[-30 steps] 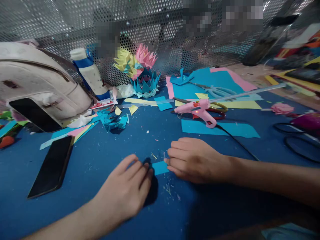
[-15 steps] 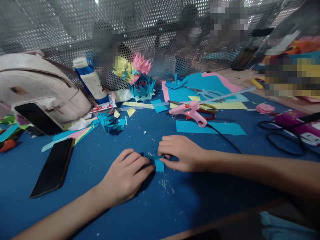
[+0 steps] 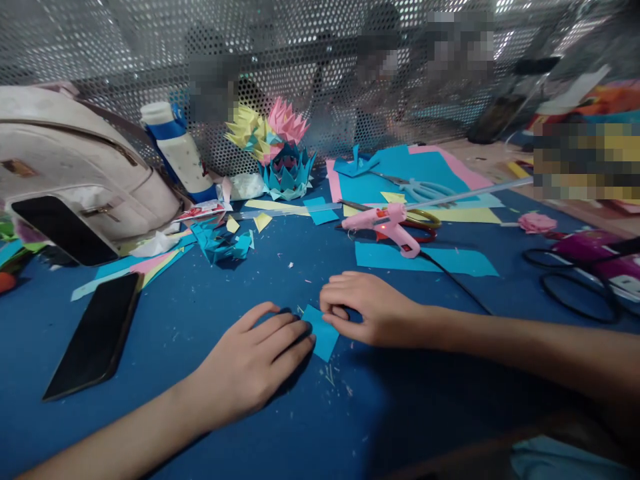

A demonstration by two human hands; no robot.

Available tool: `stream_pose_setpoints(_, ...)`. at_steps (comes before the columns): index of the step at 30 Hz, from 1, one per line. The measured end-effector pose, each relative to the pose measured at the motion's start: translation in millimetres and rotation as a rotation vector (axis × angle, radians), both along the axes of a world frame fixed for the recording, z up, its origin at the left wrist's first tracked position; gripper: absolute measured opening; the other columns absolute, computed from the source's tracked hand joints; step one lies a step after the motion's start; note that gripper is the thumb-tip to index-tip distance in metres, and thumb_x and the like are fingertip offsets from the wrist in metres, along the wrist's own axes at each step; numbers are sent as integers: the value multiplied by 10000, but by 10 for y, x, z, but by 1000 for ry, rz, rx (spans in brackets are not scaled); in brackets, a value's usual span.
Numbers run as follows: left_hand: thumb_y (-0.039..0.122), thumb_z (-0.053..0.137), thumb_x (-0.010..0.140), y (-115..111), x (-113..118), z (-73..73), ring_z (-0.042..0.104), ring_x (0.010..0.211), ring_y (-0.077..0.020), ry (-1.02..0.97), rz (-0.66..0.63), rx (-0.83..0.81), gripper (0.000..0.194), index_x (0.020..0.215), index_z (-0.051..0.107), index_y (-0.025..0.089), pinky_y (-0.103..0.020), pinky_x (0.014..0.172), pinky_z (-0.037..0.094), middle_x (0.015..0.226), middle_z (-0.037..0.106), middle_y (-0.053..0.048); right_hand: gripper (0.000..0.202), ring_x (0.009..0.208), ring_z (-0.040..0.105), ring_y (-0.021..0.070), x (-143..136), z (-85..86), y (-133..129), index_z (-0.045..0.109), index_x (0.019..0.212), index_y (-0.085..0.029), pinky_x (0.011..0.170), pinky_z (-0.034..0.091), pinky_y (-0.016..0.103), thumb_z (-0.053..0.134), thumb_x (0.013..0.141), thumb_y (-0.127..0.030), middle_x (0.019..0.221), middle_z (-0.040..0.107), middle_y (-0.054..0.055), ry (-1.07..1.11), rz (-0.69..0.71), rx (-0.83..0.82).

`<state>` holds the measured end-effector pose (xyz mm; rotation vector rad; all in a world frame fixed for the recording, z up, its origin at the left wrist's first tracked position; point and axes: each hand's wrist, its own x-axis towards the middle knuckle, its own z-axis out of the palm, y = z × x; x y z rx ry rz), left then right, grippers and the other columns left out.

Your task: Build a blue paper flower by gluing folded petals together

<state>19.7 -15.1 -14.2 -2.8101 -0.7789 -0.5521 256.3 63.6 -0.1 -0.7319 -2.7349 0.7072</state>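
Observation:
A small square of blue paper (image 3: 324,337) lies on the blue tabletop between my two hands. My left hand (image 3: 265,353) presses bent fingers on the paper's left edge, with the fingertips partly hidden. At the upper right edge, my right hand (image 3: 373,310) pinches the sheet between thumb and curled fingers. Tiny paper scraps lie just below the square. Beyond my right hand is a pink glue gun (image 3: 387,227) with a red light lit, resting near a blue paper strip (image 3: 430,259) and scissors (image 3: 420,230).
Folded paper flowers (image 3: 285,167) stand by the perforated metal screen, with a blue folded piece (image 3: 220,243) nearer. To the left are a white backpack (image 3: 75,153), a bottle (image 3: 177,153) and two phones, one lying flat (image 3: 95,337). A black cable (image 3: 570,287) coils at right.
The blue paper, which showed only as a small flap between my fingers, now lies opened out as a larger square. Both hands stay close to it; my view has shifted slightly.

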Motion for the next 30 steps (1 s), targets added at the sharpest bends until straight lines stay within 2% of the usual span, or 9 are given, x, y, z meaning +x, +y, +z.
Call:
stream_pose_setpoints(5,141,377,1022,0,5,2,574,1108,-218,2,21,0,311,1163,654,135,-418,1068,297,1209,680,-77,269,640,419,106,19,11,22,439,609,-168,716,270,286,589,832,-191,594,496,-53,-44,79,-23)
stream_pose_setpoints(8,156,372,1028,0,12,12,577,1096,-219,4,27,-3,317,1170,655,154,-418,1056,312,1179,685,-74,295,636,410,109,19,-10,20,419,607,-168,689,257,285,576,854,-211,599,476,-48,-39,42,12)
stream_pose_setpoints(12,161,358,1032,11,14,16,569,1100,-218,2,18,-28,331,1195,646,160,-415,1050,320,1166,673,-85,194,623,424,102,24,-39,24,492,712,-178,686,271,275,576,881,-224,639,486,-54,-3,-25,5)
stream_pose_setpoints(16,157,374,1023,18,-7,10,563,1054,-223,-45,22,-68,322,1178,655,176,-417,982,376,1144,645,-106,84,638,459,106,34,-37,67,557,783,-189,674,289,269,620,838,-182,648,509,-59,-8,-20,-29)
stream_pose_setpoints(19,171,424,1010,13,-28,7,521,809,-183,-102,46,-68,276,1115,678,188,-350,798,417,915,618,-69,62,667,497,110,38,-9,124,596,823,-193,700,322,270,657,815,-183,669,546,-58,-7,28,-80)
stream_pose_setpoints(21,164,422,1010,12,-35,7,460,721,-163,-95,43,-64,275,1111,677,191,-330,747,401,827,575,-42,52,685,517,112,44,9,160,618,840,-194,716,350,268,666,818,-189,692,573,-52,-2,66,-123)
stream_pose_setpoints(24,136,378,1016,21,-34,9,449,721,-160,-72,21,-62,315,1131,666,186,-342,783,398,814,562,-38,38,733,547,119,58,6,197,657,861,-190,702,387,253,652,827,-174,781,615,-19,37,119,-170)
stream_pose_setpoints(27,136,367,1020,28,-29,13,438,701,-157,-74,15,-57,322,1118,670,181,-348,801,395,771,555,-28,117,802,580,121,80,-37,221,712,904,-193,707,419,235,629,840,-141,883,633,16,136,187,-197)
stream_pose_setpoints(30,145,353,1025,19,-30,25,435,680,-160,-69,-1,-61,332,1093,677,179,-352,807,396,734,561,-26,217,848,576,125,111,-68,256,741,936,-218,738,416,235,588,851,-88,887,638,21,193,296,-127)
